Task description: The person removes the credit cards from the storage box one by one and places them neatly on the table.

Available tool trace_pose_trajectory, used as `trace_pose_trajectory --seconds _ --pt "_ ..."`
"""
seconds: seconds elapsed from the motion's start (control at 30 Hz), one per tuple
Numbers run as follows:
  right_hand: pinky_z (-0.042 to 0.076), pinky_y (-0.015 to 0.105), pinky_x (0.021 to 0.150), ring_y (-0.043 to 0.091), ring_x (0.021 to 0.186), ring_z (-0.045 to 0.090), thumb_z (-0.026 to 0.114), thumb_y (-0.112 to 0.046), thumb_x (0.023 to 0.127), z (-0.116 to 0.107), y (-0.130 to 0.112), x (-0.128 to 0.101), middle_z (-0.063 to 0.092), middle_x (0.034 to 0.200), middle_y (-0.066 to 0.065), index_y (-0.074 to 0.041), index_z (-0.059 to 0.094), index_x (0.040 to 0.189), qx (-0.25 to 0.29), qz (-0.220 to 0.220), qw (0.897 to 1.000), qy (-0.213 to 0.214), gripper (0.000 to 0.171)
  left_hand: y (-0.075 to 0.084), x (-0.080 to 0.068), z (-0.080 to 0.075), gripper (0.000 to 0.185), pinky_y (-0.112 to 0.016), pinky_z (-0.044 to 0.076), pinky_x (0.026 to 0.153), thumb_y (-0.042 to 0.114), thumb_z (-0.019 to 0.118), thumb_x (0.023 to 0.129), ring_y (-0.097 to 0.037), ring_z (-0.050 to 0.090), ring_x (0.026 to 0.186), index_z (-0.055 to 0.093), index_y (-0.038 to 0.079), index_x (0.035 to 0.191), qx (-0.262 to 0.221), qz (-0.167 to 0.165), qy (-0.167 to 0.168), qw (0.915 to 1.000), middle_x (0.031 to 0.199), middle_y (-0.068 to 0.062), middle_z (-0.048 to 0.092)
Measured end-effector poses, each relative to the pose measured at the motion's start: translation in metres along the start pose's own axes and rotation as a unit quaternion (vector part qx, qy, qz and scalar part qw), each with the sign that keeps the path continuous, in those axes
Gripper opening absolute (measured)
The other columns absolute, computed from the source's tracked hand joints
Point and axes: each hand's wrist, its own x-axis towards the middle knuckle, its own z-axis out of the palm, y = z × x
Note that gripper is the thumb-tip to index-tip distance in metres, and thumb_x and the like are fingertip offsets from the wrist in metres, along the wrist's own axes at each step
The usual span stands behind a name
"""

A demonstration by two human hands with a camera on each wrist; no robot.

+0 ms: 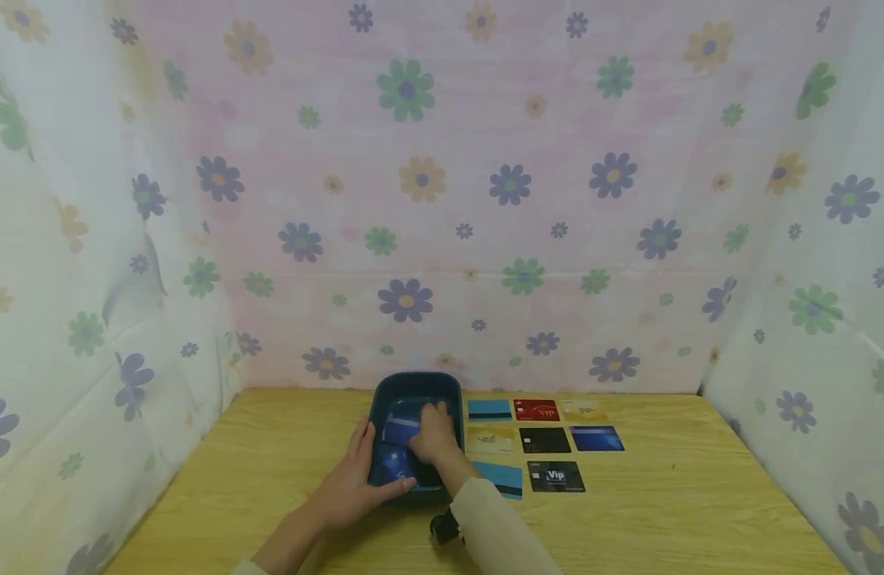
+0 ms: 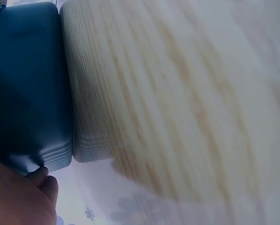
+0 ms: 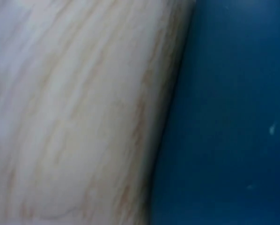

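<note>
A dark teal plastic bin (image 1: 417,382) stands on the table with blue cards inside, among them one with a pale stripe (image 1: 400,430) and one with a white design (image 1: 395,463). My left hand (image 1: 351,479) holds the bin at its left side, its thumb over the near rim. In the left wrist view, fingers (image 2: 48,187) of that hand touch the bin's end. Inside the bin, my right hand (image 1: 436,435) reaches down beside the cards. Its fingertips are hidden, so whether it pinches a card is unclear. The right wrist view shows only the bin's outer wall (image 3: 224,117) and wood.
Right of the bin, several cards lie in rows: light blue ones (image 1: 489,410) with a black stripe, a red VIP card (image 1: 537,410), gold (image 1: 490,439), black (image 1: 545,440) and dark blue (image 1: 596,438). Flowered cloth (image 1: 463,192) walls the wooden table (image 1: 671,495).
</note>
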Motion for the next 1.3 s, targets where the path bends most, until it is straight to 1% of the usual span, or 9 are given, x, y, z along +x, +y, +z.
trace_pose_trajectory --seconds 0.17,0.4,0.53,0.6,0.7,0.83,0.97,1.07,1.3 --pt "0.053 0.05 0.092 0.036 0.1 0.06 0.072 0.009 0.074 0.0003 -0.0005 0.0002 0.053 0.117 0.022 0.003 0.06 0.116 0.036 -0.003 0.999 0.007 0.044 -0.0012 -0.0001 0.0003 0.124 -0.062 0.037 0.112 0.067 0.073 0.084 -0.05 0.029 0.148 0.004 0.001 0.164 0.002 -0.004 -0.002 1.0 0.171 -0.017 -0.006" --pt "0.052 0.051 0.092 0.038 0.109 0.059 0.065 0.013 0.077 -0.003 -0.0019 0.0 0.062 0.116 0.023 0.001 0.057 0.121 0.098 -0.002 0.995 0.029 0.046 -0.0009 0.0011 -0.0006 0.124 -0.062 0.038 0.111 0.067 0.072 0.084 -0.047 0.03 0.148 0.002 0.004 0.164 0.001 -0.009 -0.007 0.9999 0.172 -0.014 -0.007" --pt "0.054 0.044 0.08 0.029 0.094 0.06 0.064 0.011 0.079 -0.006 -0.004 -0.0024 0.064 0.107 0.018 0.002 0.059 0.119 0.127 -0.007 0.99 0.055 0.041 -0.0011 0.002 -0.0005 0.123 -0.063 0.038 0.111 0.067 0.072 0.084 -0.047 0.03 0.148 0.002 0.005 0.165 0.0 -0.011 -0.007 0.9999 0.172 -0.014 -0.006" --pt "0.052 0.041 0.075 0.024 0.086 0.056 0.063 0.01 0.079 -0.007 -0.0053 -0.0032 0.061 0.1 0.015 0.003 0.06 0.117 0.139 -0.007 0.988 0.064 0.039 -0.0016 0.0022 -0.0003 0.123 -0.063 0.038 0.111 0.067 0.072 0.085 -0.047 0.03 0.148 0.002 0.005 0.165 0.001 -0.01 -0.007 0.9999 0.172 -0.014 -0.006" --pt "0.05 0.039 0.073 0.021 0.082 0.053 0.064 0.009 0.078 -0.0043 -0.0039 -0.0007 0.059 0.095 0.012 0.004 0.064 0.115 0.146 0.001 0.987 0.073 0.038 -0.0017 0.0016 -0.0004 0.123 -0.063 0.038 0.111 0.067 0.072 0.084 -0.046 0.03 0.148 0.003 0.005 0.165 -0.001 -0.01 -0.005 0.9999 0.172 -0.014 -0.006" --pt "0.051 0.04 0.074 0.023 0.084 0.055 0.064 0.011 0.078 -0.0037 -0.0047 0.0007 0.061 0.097 0.015 0.003 0.066 0.117 0.152 0.028 0.985 0.081 0.039 -0.0027 0.0022 0.0007 0.124 -0.063 0.038 0.111 0.067 0.073 0.084 -0.046 0.031 0.148 0.003 0.005 0.165 -0.002 -0.012 -0.002 0.9999 0.172 -0.014 -0.004" --pt "0.057 0.033 0.063 0.022 0.072 0.065 0.059 0.016 0.08 -0.0055 -0.0077 -0.0013 0.058 0.099 0.019 0.007 0.064 0.121 0.195 0.04 0.977 0.08 0.042 -0.0044 0.0044 0.0017 0.125 -0.063 0.037 0.112 0.068 0.073 0.083 -0.047 0.03 0.148 0.004 0.004 0.165 -0.002 -0.013 -0.003 0.9999 0.172 -0.015 -0.004" --pt "0.058 0.029 0.056 0.024 0.063 0.068 0.055 0.02 0.082 -0.0043 -0.0076 -0.0018 0.055 0.1 0.021 0.009 0.061 0.124 0.232 0.041 0.969 0.072 0.043 -0.0059 0.0046 0.002 0.126 -0.063 0.036 0.113 0.068 0.073 0.083 -0.048 0.029 0.148 0.003 0.004 0.164 -0.001 -0.013 -0.005 0.9999 0.172 -0.015 -0.005" --pt "0.058 0.029 0.055 0.023 0.061 0.068 0.054 0.02 0.083 -0.005 -0.0089 -0.0021 0.057 0.107 0.023 0.009 0.061 0.125 0.244 0.032 0.967 0.071 0.044 -0.0051 0.0038 0.0008 0.126 -0.063 0.036 0.112 0.068 0.073 0.083 -0.048 0.028 0.148 0.002 0.004 0.164 -0.006 -0.011 -0.01 0.9999 0.171 -0.016 -0.007"
